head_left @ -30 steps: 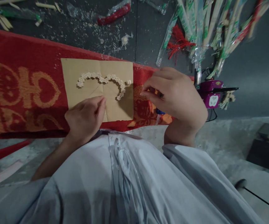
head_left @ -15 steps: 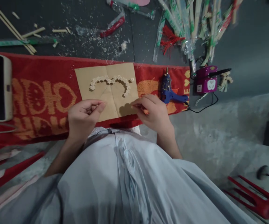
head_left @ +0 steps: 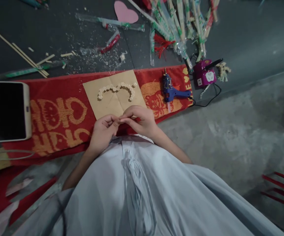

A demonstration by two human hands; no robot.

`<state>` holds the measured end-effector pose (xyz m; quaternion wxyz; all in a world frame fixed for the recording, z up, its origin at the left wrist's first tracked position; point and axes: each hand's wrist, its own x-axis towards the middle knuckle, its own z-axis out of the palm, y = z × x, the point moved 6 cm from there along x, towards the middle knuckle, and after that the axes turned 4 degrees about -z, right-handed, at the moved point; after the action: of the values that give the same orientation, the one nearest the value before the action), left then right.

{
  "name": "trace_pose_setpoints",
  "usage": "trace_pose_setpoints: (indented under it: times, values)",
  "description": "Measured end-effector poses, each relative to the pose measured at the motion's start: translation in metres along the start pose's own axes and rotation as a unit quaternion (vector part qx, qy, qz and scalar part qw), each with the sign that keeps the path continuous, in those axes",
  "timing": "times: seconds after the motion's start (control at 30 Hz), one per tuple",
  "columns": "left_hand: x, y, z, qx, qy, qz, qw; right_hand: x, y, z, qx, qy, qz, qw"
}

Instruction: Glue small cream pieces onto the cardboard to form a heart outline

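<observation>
My left hand (head_left: 105, 131) and my right hand (head_left: 142, 120) meet at the near edge of a creased tan card (head_left: 114, 109). Thumbs and fingers are pinched together on both, fingertips touching; whatever they hold, if anything, is too small or hidden to make out. On the card lies a curved double arch of small pale wooden pieces (head_left: 116, 88), shaped like the top of a heart. A small loose bit sits by its right end. To the right of the card, a blue hot glue gun (head_left: 171, 91) rests on the red towel (head_left: 58, 88).
A tablet (head_left: 9, 111) lies at the left. Wrapped chopsticks (head_left: 178, 29) are heaped at the back right, near a purple box (head_left: 204, 73) with a cable. Bare sticks (head_left: 21, 54), a pink heart cutout (head_left: 125, 12), plastic wrappers (head_left: 111, 42) and pale crumbs scatter over the dark table.
My hands, apart before, have come together at the fingertips, the right moving left. The camera view has shifted, bringing more of the tablet and the pink heart into sight.
</observation>
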<state>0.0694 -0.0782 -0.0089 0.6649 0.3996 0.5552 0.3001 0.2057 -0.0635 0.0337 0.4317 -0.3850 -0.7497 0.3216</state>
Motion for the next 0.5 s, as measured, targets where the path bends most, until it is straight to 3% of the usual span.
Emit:
trace_pose_setpoints:
  times: [0.1,0.2,0.37,0.5]
  values:
    - [-0.003,0.017,-0.001,0.118,0.001,0.052,0.992,-0.009,0.005,-0.006,-0.047,0.012,0.008,0.999]
    - [0.001,0.041,-0.017,0.255,0.069,0.1,0.959,-0.021,0.018,-0.018,-0.134,0.015,0.044,0.99]
    - [0.021,0.086,-0.028,0.489,0.097,0.208,0.841,-0.036,0.035,-0.052,-0.286,0.054,0.102,0.951]
    - [0.044,0.105,-0.014,0.583,0.05,0.26,0.768,-0.04,0.038,-0.075,-0.345,0.091,0.121,0.926]
